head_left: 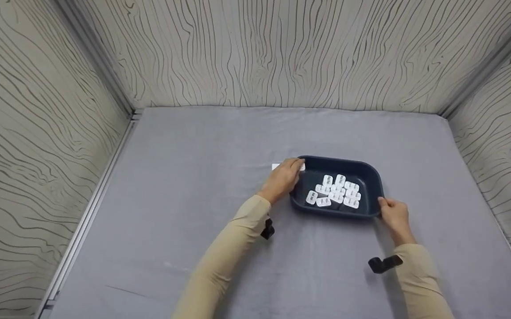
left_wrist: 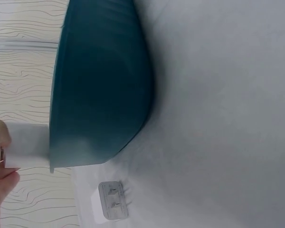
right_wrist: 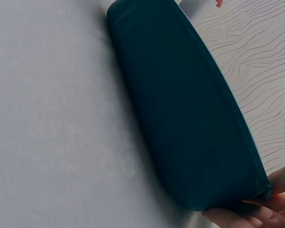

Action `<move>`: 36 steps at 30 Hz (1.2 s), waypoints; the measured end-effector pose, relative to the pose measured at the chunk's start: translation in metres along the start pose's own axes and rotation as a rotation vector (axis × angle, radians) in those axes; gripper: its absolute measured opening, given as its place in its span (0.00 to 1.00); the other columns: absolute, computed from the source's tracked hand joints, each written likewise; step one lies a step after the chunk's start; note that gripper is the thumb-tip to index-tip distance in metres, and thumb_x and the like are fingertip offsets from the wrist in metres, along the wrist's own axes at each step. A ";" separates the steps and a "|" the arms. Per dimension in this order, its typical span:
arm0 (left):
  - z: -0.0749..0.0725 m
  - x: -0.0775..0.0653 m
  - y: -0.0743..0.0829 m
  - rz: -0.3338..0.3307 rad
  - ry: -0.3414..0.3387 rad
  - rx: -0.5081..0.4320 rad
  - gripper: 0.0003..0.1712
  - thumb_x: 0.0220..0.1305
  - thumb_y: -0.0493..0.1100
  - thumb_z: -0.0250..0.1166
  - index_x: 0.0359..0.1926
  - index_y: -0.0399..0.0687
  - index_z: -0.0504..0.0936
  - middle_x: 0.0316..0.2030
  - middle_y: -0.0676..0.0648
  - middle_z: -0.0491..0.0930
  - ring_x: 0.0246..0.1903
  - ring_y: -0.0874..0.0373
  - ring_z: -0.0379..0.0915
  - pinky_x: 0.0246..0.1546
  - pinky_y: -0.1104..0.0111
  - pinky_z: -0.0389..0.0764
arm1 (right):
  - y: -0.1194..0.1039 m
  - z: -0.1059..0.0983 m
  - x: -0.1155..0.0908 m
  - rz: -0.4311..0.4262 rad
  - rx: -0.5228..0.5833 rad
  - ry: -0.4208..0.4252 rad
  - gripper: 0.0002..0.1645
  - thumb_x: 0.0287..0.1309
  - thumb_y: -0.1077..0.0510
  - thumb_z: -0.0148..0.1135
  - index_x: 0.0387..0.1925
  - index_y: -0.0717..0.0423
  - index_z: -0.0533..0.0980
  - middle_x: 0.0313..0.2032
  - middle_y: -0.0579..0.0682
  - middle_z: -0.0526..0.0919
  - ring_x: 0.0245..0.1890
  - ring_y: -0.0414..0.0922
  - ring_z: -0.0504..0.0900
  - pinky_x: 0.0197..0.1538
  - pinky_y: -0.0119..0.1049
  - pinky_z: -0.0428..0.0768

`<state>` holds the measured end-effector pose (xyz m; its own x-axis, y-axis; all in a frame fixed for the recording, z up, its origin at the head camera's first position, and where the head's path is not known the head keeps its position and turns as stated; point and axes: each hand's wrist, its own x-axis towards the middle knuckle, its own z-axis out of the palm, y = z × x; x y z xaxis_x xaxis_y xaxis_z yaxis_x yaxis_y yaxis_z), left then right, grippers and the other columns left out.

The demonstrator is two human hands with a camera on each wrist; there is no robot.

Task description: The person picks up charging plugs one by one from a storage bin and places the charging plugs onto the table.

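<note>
A dark teal basin (head_left: 300,204) stands on the grey cloth, holding several small white rounded-rectangle pieces (head_left: 336,195) with dark marks. At its left rim is my left hand (head_left: 280,180), thumb and fingers pinching a flat white piece (left_wrist: 27,145) just above the edge. In the left wrist view, a clear plate with two small hooks (left_wrist: 113,200), probably an adhesive wall hook, lies beyond the basin with white behind it. My right hand (head_left: 395,217) grips the basin's near right corner, thumb at the rim and fingers underneath, as the right wrist view shows.
Grey cloth (head_left: 171,177) covers the table, with slight creases. Wood-grain patterned panels (head_left: 260,53) enclose the back and both sides, and metal rails (head_left: 91,195) run along the left edge. Black wrist mounts (head_left: 384,264) jut from the sleeves.
</note>
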<state>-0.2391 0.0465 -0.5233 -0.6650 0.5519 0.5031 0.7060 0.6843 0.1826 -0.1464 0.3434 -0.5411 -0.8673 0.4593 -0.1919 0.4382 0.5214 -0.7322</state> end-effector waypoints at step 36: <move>-0.003 -0.024 -0.047 -0.066 0.057 0.033 0.15 0.65 0.32 0.57 0.52 0.36 0.79 0.47 0.42 0.84 0.49 0.51 0.81 0.54 0.68 0.81 | -0.001 0.003 -0.001 -0.002 -0.021 -0.017 0.24 0.68 0.56 0.48 0.55 0.71 0.75 0.56 0.68 0.76 0.46 0.50 0.74 0.37 0.16 0.64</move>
<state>-0.2560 -0.0005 -0.5410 -0.6939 0.4781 0.5384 0.6523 0.7340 0.1890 -0.1466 0.3403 -0.5419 -0.8720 0.4459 -0.2019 0.4411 0.5371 -0.7190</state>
